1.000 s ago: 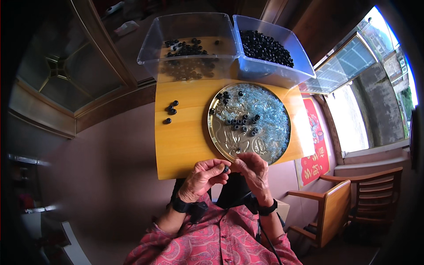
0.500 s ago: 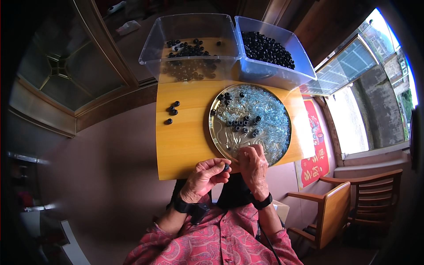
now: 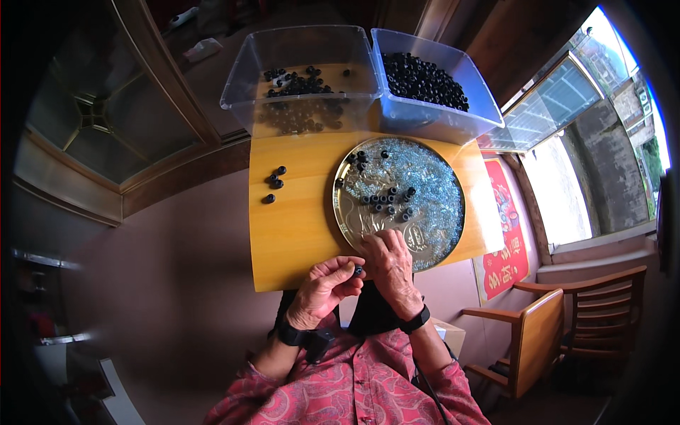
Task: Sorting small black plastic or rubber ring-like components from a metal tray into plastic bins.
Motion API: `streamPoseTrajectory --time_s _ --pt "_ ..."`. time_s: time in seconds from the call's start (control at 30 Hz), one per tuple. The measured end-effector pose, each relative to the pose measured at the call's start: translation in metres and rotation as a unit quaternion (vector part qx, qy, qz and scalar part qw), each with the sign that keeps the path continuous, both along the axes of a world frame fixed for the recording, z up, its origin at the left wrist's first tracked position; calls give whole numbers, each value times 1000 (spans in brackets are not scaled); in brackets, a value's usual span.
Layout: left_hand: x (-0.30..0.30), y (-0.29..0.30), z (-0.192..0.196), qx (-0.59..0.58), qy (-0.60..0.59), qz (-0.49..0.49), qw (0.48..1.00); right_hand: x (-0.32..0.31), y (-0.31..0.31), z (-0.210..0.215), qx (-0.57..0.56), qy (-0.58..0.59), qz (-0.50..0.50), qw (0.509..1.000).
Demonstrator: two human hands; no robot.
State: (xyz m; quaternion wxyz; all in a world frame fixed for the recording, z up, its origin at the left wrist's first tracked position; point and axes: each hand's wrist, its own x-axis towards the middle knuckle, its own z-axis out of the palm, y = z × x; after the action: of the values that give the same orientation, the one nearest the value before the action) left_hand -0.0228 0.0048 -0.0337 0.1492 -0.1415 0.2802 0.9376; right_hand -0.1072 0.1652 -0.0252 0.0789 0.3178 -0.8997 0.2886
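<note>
My left hand (image 3: pixel 323 287) pinches a small black round part with a hollow end (image 3: pixel 358 270) between thumb and fingers, just off the table's near edge. Close beside it, my right hand (image 3: pixel 391 268) bends over the near rim of a round metal tray (image 3: pixel 343 225), its fingers drawn together; whatever they hold is hidden or too small to make out. Many tiny clear bluish pieces (image 3: pixel 433 191) cover the tray's far and right side. A loose group of black round parts (image 3: pixel 384 200) lies in its middle, with several more by its far left rim.
Several black parts (image 3: pixel 277 177) sit on the left of the yellow wooden table (image 3: pixel 290 244). At the back stand two clear plastic bins, the left bin (image 3: pixel 312 35) thinly filled and the right bin (image 3: pixel 453 127) heaped with black parts. A wooden chair (image 3: pixel 542 340) is at the right.
My right hand has moved left, closer to the black part in my left hand. The left hand keeps its pinch and has hardly shifted. The parts on the tray look the same.
</note>
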Motion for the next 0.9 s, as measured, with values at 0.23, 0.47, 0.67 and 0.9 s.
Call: streamPoseTrajectory --time_s 0.23,0.47,0.67,0.9 --pt "1 2 -2 -7 8 17 1000 17 7 12 -170 -172 -32 970" --pt "1 7 -3 -21 10 13 1000 33 5 32 -187 -139 3 972" --pt "3 8 4 -48 41 15 998 42 7 23 -261 -214 -87 937" --pt "4 10 5 -60 32 21 997 42 11 19 -252 -151 -43 955"
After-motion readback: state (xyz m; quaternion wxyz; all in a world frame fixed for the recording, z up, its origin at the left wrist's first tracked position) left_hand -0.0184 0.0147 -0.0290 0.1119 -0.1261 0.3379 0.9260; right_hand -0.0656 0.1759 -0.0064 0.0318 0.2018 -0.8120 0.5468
